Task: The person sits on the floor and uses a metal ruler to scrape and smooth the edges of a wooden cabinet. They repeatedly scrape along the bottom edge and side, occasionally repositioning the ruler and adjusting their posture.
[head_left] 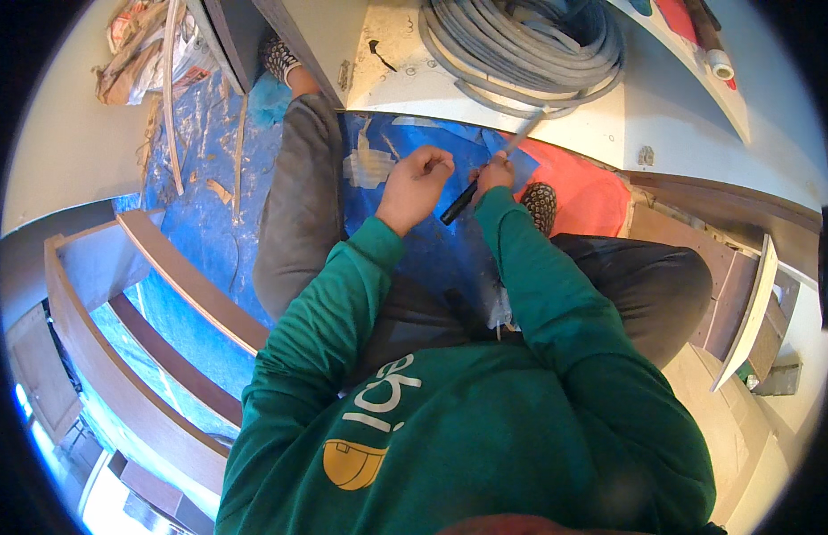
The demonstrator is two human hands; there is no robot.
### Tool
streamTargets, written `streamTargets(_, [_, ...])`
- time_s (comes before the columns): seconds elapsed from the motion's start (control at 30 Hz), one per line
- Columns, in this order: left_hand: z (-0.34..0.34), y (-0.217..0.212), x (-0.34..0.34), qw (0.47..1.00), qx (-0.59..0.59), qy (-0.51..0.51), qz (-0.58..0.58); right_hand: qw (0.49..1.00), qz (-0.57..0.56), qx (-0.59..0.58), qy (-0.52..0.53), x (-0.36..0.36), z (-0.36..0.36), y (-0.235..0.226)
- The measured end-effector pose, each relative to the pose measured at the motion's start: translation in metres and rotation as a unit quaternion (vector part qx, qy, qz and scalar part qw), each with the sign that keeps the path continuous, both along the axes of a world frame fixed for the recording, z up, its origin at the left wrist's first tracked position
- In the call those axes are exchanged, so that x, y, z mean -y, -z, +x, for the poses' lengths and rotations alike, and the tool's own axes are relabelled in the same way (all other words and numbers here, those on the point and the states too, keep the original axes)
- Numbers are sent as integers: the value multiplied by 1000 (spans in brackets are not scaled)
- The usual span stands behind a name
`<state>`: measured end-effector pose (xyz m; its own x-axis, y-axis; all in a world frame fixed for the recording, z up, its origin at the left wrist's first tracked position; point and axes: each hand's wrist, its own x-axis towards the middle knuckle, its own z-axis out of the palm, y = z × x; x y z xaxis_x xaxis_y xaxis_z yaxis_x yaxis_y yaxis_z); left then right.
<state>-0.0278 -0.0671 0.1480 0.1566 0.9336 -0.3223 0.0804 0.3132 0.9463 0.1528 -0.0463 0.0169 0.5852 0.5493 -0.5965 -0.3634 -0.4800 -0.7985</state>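
My right hand (496, 175) is closed around a black cylindrical piece (459, 203), which sticks out toward me below the fist. From the far side of the same fist a grey strip (524, 134) runs up to the coil of grey corrugated conduit (521, 53). Whether strip and black piece are one cannot be told. Just left of it, my left hand (416, 185) is raised with its fingers curled and pinched; anything between the fingertips is too small or hidden to make out. The two hands are apart. The coil lies on a white panel (396, 67) ahead of me.
Blue sheeting (209, 152) covers the floor, with scraps and thin wooden strips (172, 98). Red sheeting (592, 196) lies beside my right foot. Curved wooden boards (191, 281) stand at left. A debris bag (155, 45) is at far left; a panel (748, 312) leans at right.
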Motion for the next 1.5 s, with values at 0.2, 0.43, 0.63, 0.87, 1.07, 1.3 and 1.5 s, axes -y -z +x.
streamTargets(0.2, [2,-4,1,1000,-1,3,-2,995,-33,-36,82,-12,23,9])
streamTargets(0.43, [3,3,3,1000,12,0,-1,990,-46,50,-121,2,-28,-5])
streamTargets(0.63, [3,-9,-1,999,29,9,-11,942,-29,253,-218,5,-36,64])
streamTargets(0.87, [-2,4,1,1000,-11,13,-27,992,-23,-89,82,-25,39,24])
streamTargets(1.07, [-2,10,9,999,21,-5,-36,996,9,-34,-83,5,-21,28])
streamTargets(1.3, [-2,1,4,999,30,2,-45,997,43,-54,-22,-11,-35,82])
streamTargets(1.5, [7,11,3,1000,17,-19,5,995,15,-26,98,-39,23,46])
